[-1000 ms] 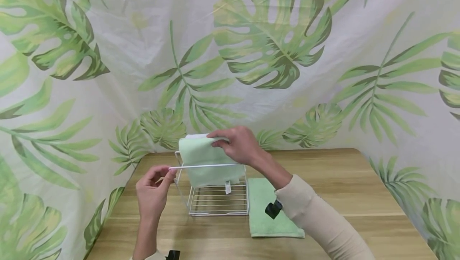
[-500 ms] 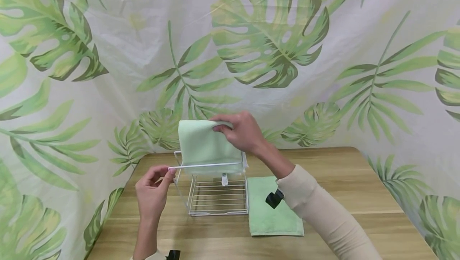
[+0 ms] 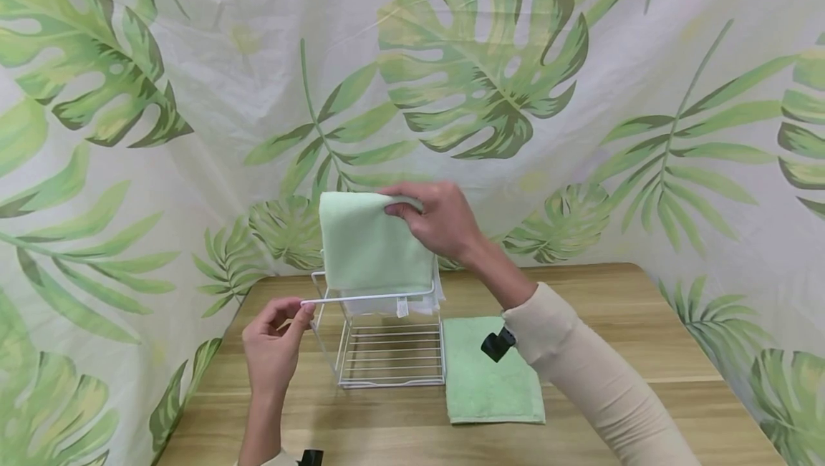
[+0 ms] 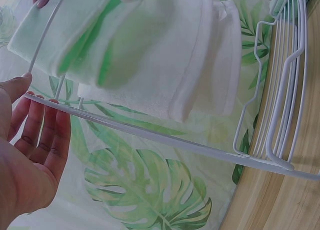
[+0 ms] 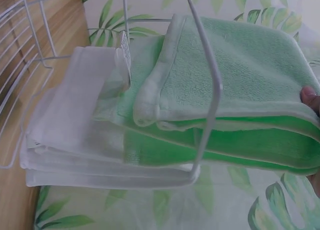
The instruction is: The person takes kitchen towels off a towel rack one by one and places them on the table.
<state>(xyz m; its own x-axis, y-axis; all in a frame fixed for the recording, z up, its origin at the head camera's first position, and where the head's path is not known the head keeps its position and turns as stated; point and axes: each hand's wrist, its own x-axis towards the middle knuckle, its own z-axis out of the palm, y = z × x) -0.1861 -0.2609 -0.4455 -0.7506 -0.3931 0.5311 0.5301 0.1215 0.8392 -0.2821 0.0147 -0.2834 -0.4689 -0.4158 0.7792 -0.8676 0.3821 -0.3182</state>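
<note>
My right hand [image 3: 445,219] pinches the upper edge of a folded light green towel [image 3: 374,244], thumb on the near side. The towel stands upright above the white wire rack [image 3: 392,384], its lower edge at the top front rail. In the right wrist view its folded layers fan apart beside a folded white towel [image 5: 95,104], which sits lower within the rack's upper frame. A small white tag [image 3: 402,306] hangs near the rail. My left hand [image 3: 273,341] holds the rack's front left top corner between thumb and fingers, also seen in the left wrist view.
Another folded green towel [image 3: 490,401] lies flat on the wooden table [image 3: 612,358], right of the rack. The rack's lower wire shelf [image 3: 393,355] shows its bare bars. A leaf-print curtain [image 3: 258,79] hangs behind the table.
My right hand has risen, drawing the light green towel upward out of the rack's top; more of the white towel shows below it. My left hand and the rack stay nearly still.
</note>
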